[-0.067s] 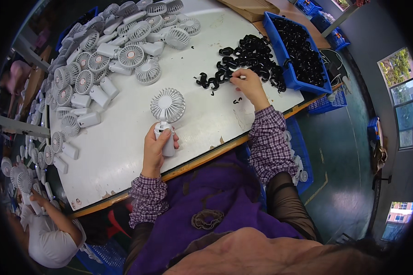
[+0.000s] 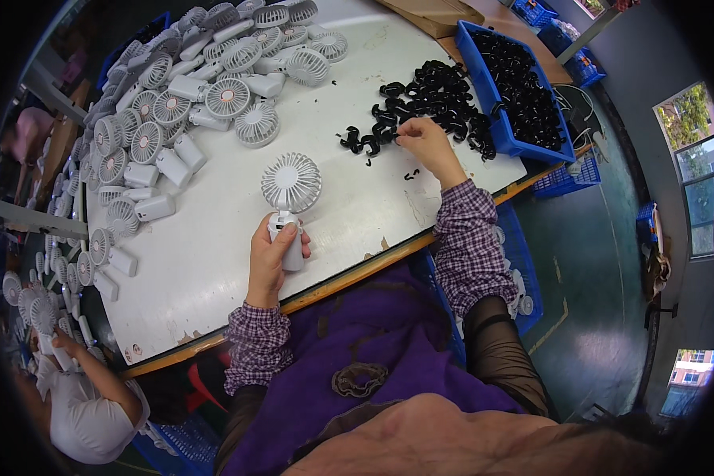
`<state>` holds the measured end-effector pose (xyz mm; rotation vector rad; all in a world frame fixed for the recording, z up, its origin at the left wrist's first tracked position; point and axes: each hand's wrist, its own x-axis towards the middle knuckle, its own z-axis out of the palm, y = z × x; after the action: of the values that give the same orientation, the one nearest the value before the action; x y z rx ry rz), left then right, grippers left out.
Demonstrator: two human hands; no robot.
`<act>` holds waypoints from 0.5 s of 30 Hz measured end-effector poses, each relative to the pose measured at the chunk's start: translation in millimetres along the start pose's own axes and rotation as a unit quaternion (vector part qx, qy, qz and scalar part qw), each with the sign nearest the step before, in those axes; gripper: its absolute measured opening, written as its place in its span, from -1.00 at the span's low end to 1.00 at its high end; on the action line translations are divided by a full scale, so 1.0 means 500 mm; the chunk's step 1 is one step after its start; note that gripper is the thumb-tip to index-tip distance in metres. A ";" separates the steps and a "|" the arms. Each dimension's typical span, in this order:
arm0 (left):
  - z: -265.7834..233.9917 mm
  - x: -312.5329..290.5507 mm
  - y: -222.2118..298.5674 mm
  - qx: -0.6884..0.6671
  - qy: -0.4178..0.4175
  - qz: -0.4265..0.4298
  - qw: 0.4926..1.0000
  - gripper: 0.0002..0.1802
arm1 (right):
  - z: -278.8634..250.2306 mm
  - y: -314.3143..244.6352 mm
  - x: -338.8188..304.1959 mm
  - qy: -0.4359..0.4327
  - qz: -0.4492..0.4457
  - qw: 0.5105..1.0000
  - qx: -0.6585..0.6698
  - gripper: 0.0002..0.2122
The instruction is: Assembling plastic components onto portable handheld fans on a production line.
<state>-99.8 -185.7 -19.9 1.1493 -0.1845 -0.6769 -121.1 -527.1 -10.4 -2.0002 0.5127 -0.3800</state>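
Note:
My left hand [image 2: 272,255] is closed round the handle of a white handheld fan [image 2: 291,182], held upright above the near part of the table. Its round grille head points away from me, and my thumb lies on the front of the handle. My right hand [image 2: 430,147] reaches to the near edge of a heap of small curved black plastic pieces [image 2: 436,87]. Thumb and fingers are pinched together there; what lies between the fingertips is too small to make out. A few loose black pieces [image 2: 412,174] lie on the tabletop beside that hand.
Many white fans [image 2: 226,97] are piled over the left and far side of the white table [image 2: 349,214]. A blue bin [image 2: 509,141] full of black pieces stands at the far right. Another person's hand [image 2: 69,347] holds a fan at lower left. Blue crates [image 2: 523,238] stand below the table.
My right hand has shifted very slightly left, fingertips still at the black pieces. The left hand and its fan hold their place.

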 end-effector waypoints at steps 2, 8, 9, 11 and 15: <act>0.001 0.002 0.000 0.006 0.007 -0.003 1.000 -0.70 | -0.003 0.001 0.016 0.019 -0.016 1.000 -0.002 -0.87; -0.005 0.008 -0.007 0.006 0.005 -0.011 1.000 -0.70 | -0.013 -0.035 0.032 -0.010 0.067 0.982 0.176 -0.91; 0.002 0.009 -0.003 0.016 0.013 -0.011 1.000 -0.71 | -0.010 -0.036 0.034 -0.028 0.085 0.986 0.140 -0.91; 0.008 0.010 0.000 0.024 0.022 -0.010 0.999 -0.72 | -0.009 -0.051 0.025 -0.108 0.110 0.976 0.153 -0.92; -0.001 0.011 -0.005 0.021 0.017 -0.007 1.000 -0.71 | -0.001 -0.045 0.031 -0.087 0.122 0.975 0.164 -0.93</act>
<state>-95.9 -189.1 -23.3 1.2028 -0.1625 -0.6687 -103.8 -525.9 10.4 -1.6113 0.5390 -0.1253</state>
